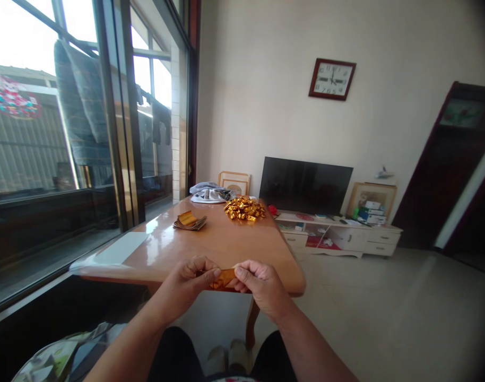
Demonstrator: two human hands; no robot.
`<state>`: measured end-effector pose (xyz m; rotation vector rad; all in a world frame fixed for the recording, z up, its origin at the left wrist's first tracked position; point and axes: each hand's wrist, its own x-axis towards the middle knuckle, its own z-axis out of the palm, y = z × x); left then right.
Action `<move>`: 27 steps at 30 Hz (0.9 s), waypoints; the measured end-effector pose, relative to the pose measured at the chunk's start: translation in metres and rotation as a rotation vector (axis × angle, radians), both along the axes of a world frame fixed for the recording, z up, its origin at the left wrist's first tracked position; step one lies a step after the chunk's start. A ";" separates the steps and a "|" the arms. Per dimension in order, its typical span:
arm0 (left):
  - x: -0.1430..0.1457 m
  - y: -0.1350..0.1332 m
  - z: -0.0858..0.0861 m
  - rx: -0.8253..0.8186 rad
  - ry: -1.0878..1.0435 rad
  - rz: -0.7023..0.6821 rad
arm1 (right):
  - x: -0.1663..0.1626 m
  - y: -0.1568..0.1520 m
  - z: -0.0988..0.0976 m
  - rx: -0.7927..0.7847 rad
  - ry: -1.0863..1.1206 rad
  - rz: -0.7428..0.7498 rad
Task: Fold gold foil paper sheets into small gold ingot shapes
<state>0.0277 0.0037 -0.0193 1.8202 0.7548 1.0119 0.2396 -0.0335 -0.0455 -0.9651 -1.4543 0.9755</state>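
Observation:
Both of my hands pinch a small piece of gold foil paper [223,277] just above the near edge of a wooden table [222,241]. My left hand [189,279] grips its left end between thumb and fingers. My right hand [258,281] grips its right end. Farther back on the table sits a heap of folded gold foil shapes [244,208]. To the left of the heap lies a small stack of flat gold paper sheets [190,220].
A bundle of grey cloth [209,192] lies at the table's far end. Large windows run along the left. A dark television [305,184] leans behind a low white cabinet [338,233], with a wall clock [332,79] above. Tiled floor spreads to the right.

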 end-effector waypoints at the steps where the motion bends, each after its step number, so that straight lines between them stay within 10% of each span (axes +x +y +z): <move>1: 0.000 0.001 -0.001 -0.018 -0.003 -0.008 | 0.000 0.001 -0.001 -0.011 0.015 0.019; 27: 0.001 0.001 -0.007 -0.101 -0.171 -0.052 | -0.002 0.007 -0.006 -0.050 0.208 0.075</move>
